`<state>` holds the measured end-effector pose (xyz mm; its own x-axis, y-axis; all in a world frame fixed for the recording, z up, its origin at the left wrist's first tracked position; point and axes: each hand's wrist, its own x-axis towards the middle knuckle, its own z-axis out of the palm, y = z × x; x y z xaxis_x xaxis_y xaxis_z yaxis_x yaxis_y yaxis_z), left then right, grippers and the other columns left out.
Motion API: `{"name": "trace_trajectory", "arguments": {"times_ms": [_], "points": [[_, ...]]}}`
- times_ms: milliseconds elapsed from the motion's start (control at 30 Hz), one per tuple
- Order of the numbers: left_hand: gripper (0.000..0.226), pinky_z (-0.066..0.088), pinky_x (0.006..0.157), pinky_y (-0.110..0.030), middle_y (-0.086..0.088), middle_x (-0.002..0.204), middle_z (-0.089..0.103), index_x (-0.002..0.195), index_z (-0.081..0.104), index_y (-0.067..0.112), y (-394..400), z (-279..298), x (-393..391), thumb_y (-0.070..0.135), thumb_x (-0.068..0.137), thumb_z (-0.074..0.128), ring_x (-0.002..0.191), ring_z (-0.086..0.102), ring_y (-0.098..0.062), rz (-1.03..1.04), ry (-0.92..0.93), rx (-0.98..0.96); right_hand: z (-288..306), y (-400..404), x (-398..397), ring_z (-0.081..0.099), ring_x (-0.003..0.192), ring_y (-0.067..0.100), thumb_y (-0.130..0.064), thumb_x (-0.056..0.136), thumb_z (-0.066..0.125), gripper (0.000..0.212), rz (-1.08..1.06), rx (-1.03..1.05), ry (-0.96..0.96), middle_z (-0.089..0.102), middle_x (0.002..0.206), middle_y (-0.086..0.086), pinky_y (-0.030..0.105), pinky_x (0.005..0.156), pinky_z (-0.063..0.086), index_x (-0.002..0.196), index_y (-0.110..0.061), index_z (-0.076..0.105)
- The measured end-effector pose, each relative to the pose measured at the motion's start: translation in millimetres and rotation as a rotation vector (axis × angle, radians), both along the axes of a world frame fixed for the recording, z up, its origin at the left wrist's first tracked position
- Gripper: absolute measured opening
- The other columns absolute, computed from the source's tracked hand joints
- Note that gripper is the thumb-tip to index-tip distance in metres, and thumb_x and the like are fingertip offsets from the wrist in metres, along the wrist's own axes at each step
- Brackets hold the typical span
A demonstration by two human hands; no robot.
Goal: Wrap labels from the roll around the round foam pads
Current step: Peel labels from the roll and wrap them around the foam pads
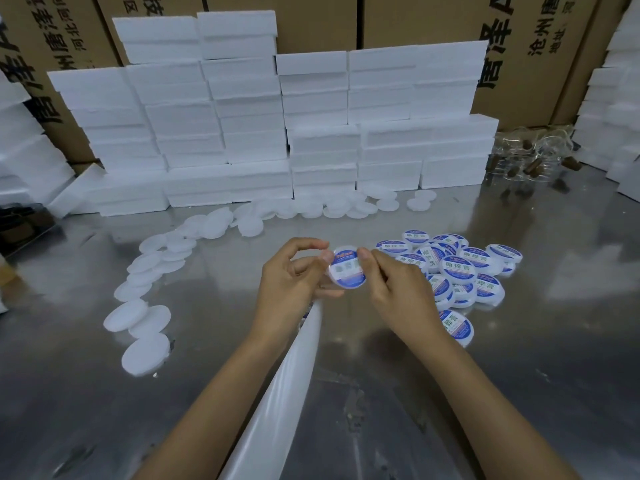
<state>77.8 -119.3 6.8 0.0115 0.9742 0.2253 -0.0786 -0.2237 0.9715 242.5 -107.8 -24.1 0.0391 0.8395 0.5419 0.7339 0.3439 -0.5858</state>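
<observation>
My left hand [294,278] and my right hand [398,289] hold one round foam pad [347,271] between them above the metal table [519,375]. A blue and white label covers the pad's face. My right thumb and forefinger pinch its top right rim; my left fingers curl round its left side from behind. A white strip of label backing [287,375] runs from under my left hand down toward me. Bare white pads [145,353] lie in a curved line to the left. Labelled pads [460,268] are piled to the right.
Stacks of white foam blocks [263,133] line the back of the table, with brown cardboard boxes [536,46] behind them. More bare pads [346,206] lie at the foot of the stacks. Clear glass items with brown stoppers [530,157] sit at the back right.
</observation>
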Motion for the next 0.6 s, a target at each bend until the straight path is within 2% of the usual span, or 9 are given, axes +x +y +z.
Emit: {"name": "trace_trajectory", "arguments": {"times_ms": [100,200,300,367,467,600], "points": [[0.011,0.062,0.062,-0.036,-0.005,0.092,0.078,0.110,0.063,0.012,6,2,-8,0.015,0.101,0.057,0.075,0.075,-0.030,0.083,0.030,0.057,2,8,26,0.061,0.076,0.034,-0.047,0.104,0.029,0.046,-0.270,-0.048,-0.111,0.067,0.075,0.009,0.036,0.064,0.040,0.094,-0.019,0.064],[0.014,0.059,0.053,-0.031,-0.004,0.088,0.077,0.107,0.063,0.013,14,3,-19,0.013,0.104,0.049,0.069,0.074,-0.027,0.184,0.050,0.075,-1,15,63,0.057,0.066,0.032,-0.048,0.103,0.028,0.052,-0.489,-0.119,-0.168,0.063,0.066,0.008,0.034,0.059,0.037,0.072,-0.014,0.052],[0.016,0.056,0.048,-0.030,-0.004,0.084,0.077,0.104,0.063,0.014,18,-1,-23,0.011,0.104,0.047,0.064,0.073,-0.023,0.219,0.074,0.086,-7,18,83,0.055,0.066,0.029,-0.049,0.102,0.036,0.051,-0.580,-0.236,-0.174,0.063,0.069,0.007,0.032,0.061,0.035,0.065,-0.015,0.048],[0.018,0.054,0.047,-0.029,-0.005,0.081,0.076,0.101,0.063,0.016,22,-5,-24,0.009,0.104,0.047,0.064,0.072,-0.022,0.242,0.076,0.096,-7,18,84,0.054,0.067,0.028,-0.052,0.100,0.041,0.050,-0.614,-0.254,-0.147,0.060,0.067,0.004,0.032,0.063,0.034,0.067,-0.015,0.049],[0.021,0.054,0.049,-0.028,-0.008,0.077,0.075,0.096,0.064,0.015,30,-12,-27,0.004,0.101,0.047,0.068,0.071,-0.021,0.295,0.033,0.099,-2,15,73,0.052,0.061,0.030,-0.047,0.100,0.043,0.048,-0.604,-0.118,-0.083,0.055,0.059,0.002,0.032,0.058,0.031,0.065,-0.014,0.046],[0.022,0.055,0.056,-0.025,-0.004,0.083,0.070,0.095,0.063,0.012,48,-28,-34,-0.002,0.096,0.046,0.068,0.065,-0.009,0.481,0.075,0.095,2,5,28,0.055,0.053,0.036,-0.036,0.099,0.049,0.035,-0.348,0.091,-0.141,0.057,0.053,0.007,0.031,0.050,0.031,0.069,-0.020,0.041]]}}
